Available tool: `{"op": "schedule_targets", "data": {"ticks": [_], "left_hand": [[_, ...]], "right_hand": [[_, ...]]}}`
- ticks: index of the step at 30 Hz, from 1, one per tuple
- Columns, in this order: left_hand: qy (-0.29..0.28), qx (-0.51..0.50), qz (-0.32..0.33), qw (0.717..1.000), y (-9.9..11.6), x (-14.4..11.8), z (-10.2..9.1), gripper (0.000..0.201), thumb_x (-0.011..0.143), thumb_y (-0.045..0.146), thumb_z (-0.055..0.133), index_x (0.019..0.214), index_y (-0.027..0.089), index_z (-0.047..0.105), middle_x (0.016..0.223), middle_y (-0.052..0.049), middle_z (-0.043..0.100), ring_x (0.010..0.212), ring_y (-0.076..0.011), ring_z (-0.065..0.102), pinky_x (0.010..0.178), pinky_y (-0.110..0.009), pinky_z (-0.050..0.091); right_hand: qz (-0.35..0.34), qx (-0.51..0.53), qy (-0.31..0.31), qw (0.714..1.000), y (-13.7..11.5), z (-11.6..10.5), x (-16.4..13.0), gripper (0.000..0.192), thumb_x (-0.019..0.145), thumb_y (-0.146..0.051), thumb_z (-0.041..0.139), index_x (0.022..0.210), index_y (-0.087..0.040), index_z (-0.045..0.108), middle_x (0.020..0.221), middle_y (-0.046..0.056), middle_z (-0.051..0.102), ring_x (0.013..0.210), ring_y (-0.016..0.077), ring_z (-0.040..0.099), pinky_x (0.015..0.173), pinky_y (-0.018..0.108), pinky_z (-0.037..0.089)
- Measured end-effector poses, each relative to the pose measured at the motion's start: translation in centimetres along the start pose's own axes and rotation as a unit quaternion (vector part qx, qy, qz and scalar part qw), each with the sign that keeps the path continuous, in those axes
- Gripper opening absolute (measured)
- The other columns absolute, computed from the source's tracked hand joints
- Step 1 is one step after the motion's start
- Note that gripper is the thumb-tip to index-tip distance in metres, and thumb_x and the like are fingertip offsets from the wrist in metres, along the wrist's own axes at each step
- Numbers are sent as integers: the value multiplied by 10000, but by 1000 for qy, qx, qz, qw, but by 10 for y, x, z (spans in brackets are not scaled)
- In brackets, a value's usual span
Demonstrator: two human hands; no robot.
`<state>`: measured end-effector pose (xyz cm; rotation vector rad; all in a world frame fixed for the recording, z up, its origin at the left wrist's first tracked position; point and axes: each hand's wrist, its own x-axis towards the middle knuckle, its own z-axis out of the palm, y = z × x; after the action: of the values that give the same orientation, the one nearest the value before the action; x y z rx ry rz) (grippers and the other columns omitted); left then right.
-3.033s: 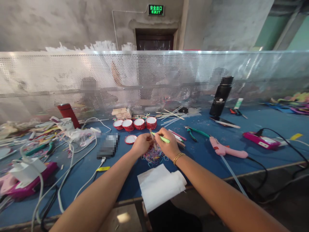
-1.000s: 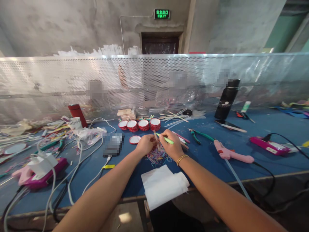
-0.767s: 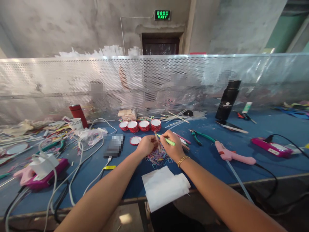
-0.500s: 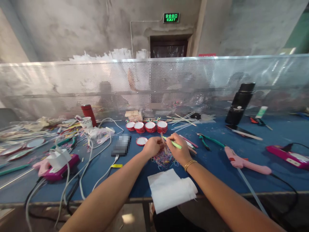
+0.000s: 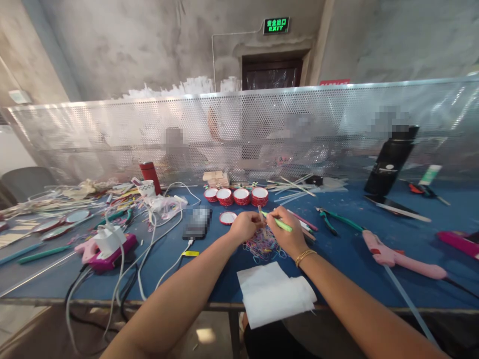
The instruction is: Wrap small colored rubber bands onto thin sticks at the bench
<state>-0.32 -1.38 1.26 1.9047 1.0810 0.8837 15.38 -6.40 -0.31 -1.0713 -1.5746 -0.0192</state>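
Green stick [image 5: 279, 223] pinched in right hand [image 5: 286, 237] fingers, left hand [image 5: 245, 225] fingers gripping thin stick [image 5: 262, 220], rubber bands [image 5: 262, 247] beneath

Your blue table [image 5: 337, 259] carried a white cloth [image 5: 275, 294] at six o'clock, loose rubber bands [image 5: 262, 247] at centre, red tape rolls [image 5: 241, 195] at twelve, a pink glue gun [image 5: 400, 257] at three, and a phone [image 5: 197, 223] with tangled cables [image 5: 149, 239] at nine.
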Motion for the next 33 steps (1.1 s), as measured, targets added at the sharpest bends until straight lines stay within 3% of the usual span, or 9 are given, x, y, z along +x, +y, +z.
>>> {"op": "schedule_targets", "data": {"ticks": [18, 33], "left_hand": [[-3, 31, 13, 999, -2, 1, -2, 206, 745, 306, 677, 786, 118, 750, 686, -2, 646, 642, -129, 517, 656, -245, 433], [-9, 48, 10, 999, -9, 5, -3, 357, 728, 460, 689, 786, 114, 753, 630, 10, 557, 608, -121, 440, 599, -249, 367]], "right_hand": [[-5, 1, 3, 1000, -2, -1, 1, 182, 914, -360, 577, 766, -255, 574, 684, 6, 668, 653, 194, 620, 646, 310, 440], [6, 34, -12, 999, -3, -1, 2, 135, 903, -335, 600, 806, -241, 609, 715, 3, 691, 641, 180, 642, 619, 292, 458]]}}
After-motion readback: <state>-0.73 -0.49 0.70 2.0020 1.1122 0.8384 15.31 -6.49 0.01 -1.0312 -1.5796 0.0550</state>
